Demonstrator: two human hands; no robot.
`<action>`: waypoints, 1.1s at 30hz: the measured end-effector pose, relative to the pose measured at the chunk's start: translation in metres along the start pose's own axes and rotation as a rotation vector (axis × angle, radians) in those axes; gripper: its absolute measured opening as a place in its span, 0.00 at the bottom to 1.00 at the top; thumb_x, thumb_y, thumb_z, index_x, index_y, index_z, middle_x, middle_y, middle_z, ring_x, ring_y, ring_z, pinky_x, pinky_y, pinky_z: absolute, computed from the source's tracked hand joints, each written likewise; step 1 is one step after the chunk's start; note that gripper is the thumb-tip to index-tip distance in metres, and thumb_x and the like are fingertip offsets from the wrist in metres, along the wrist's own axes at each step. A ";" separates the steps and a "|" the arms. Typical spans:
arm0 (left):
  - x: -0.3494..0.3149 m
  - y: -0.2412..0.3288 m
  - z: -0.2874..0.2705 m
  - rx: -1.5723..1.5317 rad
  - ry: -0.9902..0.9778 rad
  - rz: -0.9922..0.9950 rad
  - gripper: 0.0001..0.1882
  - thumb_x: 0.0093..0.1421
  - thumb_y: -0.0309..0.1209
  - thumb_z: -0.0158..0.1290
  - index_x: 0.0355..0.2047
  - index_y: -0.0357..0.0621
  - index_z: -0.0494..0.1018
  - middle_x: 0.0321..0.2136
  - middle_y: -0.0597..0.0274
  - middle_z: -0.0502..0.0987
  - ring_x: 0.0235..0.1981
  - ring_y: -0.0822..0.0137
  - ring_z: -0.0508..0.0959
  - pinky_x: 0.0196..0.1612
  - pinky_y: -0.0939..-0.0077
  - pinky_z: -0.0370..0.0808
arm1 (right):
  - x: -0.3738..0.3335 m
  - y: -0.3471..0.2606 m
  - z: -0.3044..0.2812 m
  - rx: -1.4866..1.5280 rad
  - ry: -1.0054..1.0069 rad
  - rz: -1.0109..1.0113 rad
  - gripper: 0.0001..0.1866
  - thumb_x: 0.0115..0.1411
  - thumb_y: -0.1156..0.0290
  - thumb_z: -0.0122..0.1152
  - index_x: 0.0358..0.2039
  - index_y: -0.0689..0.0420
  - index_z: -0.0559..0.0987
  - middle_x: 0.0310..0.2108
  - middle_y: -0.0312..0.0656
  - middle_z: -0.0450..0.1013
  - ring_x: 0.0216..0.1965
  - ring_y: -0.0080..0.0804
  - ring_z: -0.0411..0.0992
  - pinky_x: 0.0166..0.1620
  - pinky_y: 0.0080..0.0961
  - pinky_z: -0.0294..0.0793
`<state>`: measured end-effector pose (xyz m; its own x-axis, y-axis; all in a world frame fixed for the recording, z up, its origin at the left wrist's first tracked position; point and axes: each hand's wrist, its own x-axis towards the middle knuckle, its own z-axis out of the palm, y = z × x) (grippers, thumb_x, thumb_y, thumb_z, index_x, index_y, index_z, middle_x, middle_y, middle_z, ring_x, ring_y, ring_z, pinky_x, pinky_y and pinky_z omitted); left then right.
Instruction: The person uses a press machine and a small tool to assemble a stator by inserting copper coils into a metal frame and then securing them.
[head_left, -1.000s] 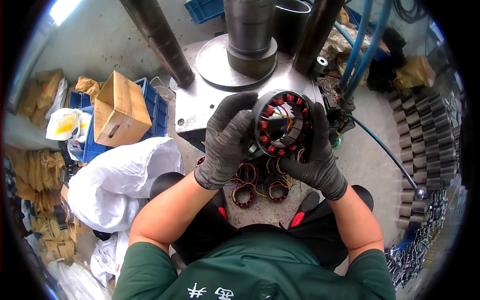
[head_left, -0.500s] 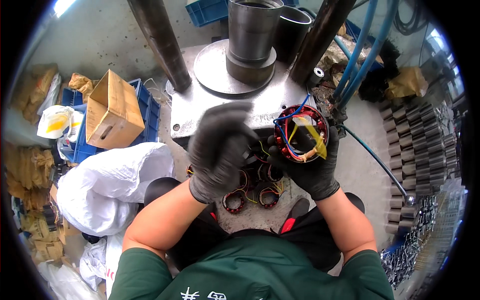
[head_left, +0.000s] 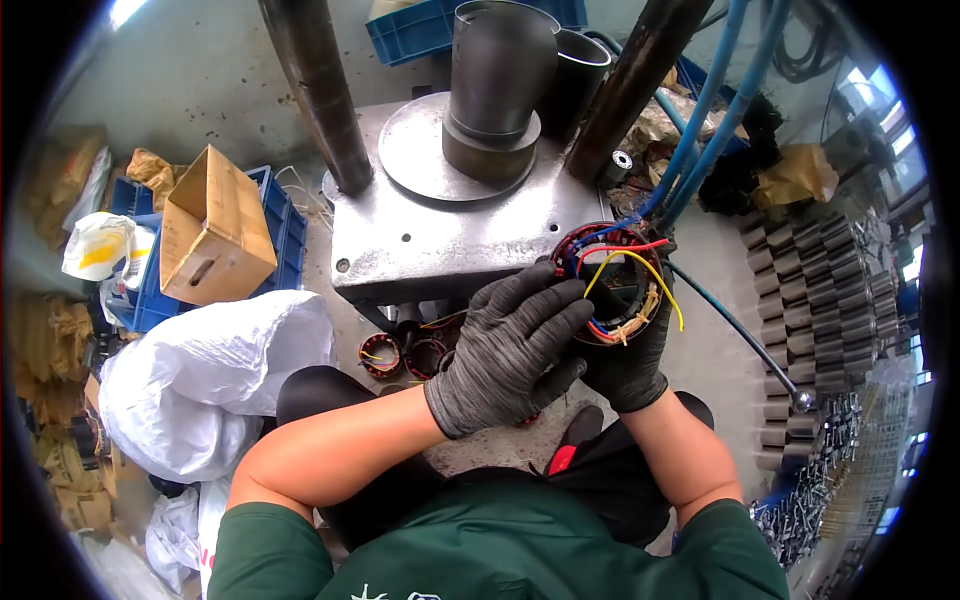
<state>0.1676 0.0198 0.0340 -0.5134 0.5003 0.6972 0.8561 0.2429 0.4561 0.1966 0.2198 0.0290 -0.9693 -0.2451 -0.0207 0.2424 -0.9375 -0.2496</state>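
Grey concrete floor point(head_left: 715, 385) and a bright metal base plate point(head_left: 450, 245) surrounded us as we worked. Our gloved left hand point(head_left: 510, 340) had its fingers stretched out, lightly curved and close together, their tips at the left rim of a wire-wound ring point(head_left: 648, 300); whether they pinched anything, we could not tell. Half a second earlier that hand had been blurred and well apart from it. Our gloved right hand point(head_left: 628, 375) supported the ring from below and the right, its fingers mostly hidden behind it, just as it had before. We had the ring tilted toward us off the plate's near right corner, and its red wire point(head_left: 625, 247) and yellow wire point(head_left: 655, 268) now arched loose across the opening. Our left hand now covered most of the similar rings seen earlier between our feet, while one ring on the floor point(head_left: 367, 365) showed beyond our left forearm. Farther out stood a dark metal cylinder point(head_left: 500, 80), a cardboard box point(head_left: 215, 240) and stacked metal sleeves point(head_left: 820, 290).
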 end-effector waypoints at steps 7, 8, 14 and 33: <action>0.007 0.004 0.009 0.207 -0.116 -0.019 0.34 0.51 0.38 0.66 0.60 0.46 0.75 0.61 0.54 0.75 0.50 0.49 0.77 0.54 0.53 0.75 | -0.005 -0.001 -0.001 -0.220 0.096 -0.095 0.48 0.64 0.24 0.43 0.70 0.49 0.68 0.66 0.47 0.69 0.66 0.48 0.68 0.70 0.48 0.66; 0.011 0.003 0.008 0.213 -0.181 -0.058 0.35 0.50 0.39 0.67 0.59 0.46 0.75 0.60 0.54 0.76 0.45 0.49 0.79 0.50 0.54 0.76 | -0.006 -0.001 -0.003 -0.190 0.091 -0.086 0.46 0.65 0.27 0.44 0.69 0.50 0.69 0.64 0.47 0.71 0.65 0.47 0.69 0.69 0.48 0.67; 0.014 -0.018 0.016 0.160 -0.172 0.023 0.23 0.53 0.38 0.63 0.50 0.46 0.79 0.49 0.57 0.80 0.41 0.52 0.79 0.44 0.55 0.78 | -0.005 0.006 -0.014 -0.371 0.197 -0.153 0.49 0.62 0.25 0.48 0.69 0.52 0.69 0.64 0.46 0.71 0.65 0.44 0.68 0.70 0.45 0.65; 0.017 -0.012 -0.005 0.065 -0.240 0.115 0.26 0.46 0.47 0.69 0.42 0.47 0.80 0.40 0.56 0.80 0.41 0.48 0.79 0.44 0.51 0.75 | -0.011 -0.010 -0.014 -0.231 0.075 0.001 0.53 0.61 0.22 0.47 0.66 0.59 0.71 0.61 0.51 0.73 0.60 0.49 0.73 0.65 0.48 0.72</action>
<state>0.1485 0.0206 0.0430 -0.3907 0.7087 0.5875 0.9139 0.2221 0.3399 0.2039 0.2358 0.0178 -0.9715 -0.2191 -0.0903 0.2357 -0.8540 -0.4638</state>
